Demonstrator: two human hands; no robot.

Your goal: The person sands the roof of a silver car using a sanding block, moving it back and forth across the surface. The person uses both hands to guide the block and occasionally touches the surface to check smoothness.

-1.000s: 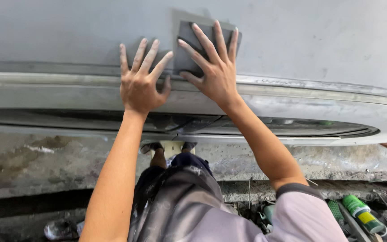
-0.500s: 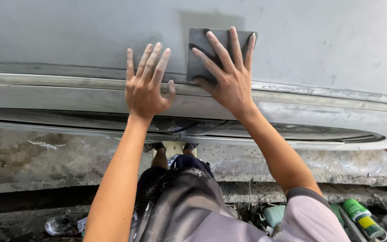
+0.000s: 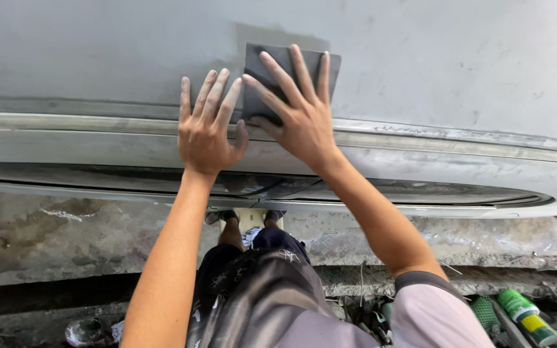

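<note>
Sanding block moved up-right on grey car panel.
Right hand [image 3: 298,119] flat, fingers spread, pressing the dark sanding block [image 3: 272,67] onto the panel [image 3: 452,58] above the body crease; not clasped. Since a second ago it slid right and slightly up. Left hand [image 3: 207,129] open, braced just left, touching block edge. Stroke ongoing.

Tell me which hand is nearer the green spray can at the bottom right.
Right. The right hand lies flat on the dark sanding pad, up and left of the green spray can. The left hand rests on the panel farther left.
</note>
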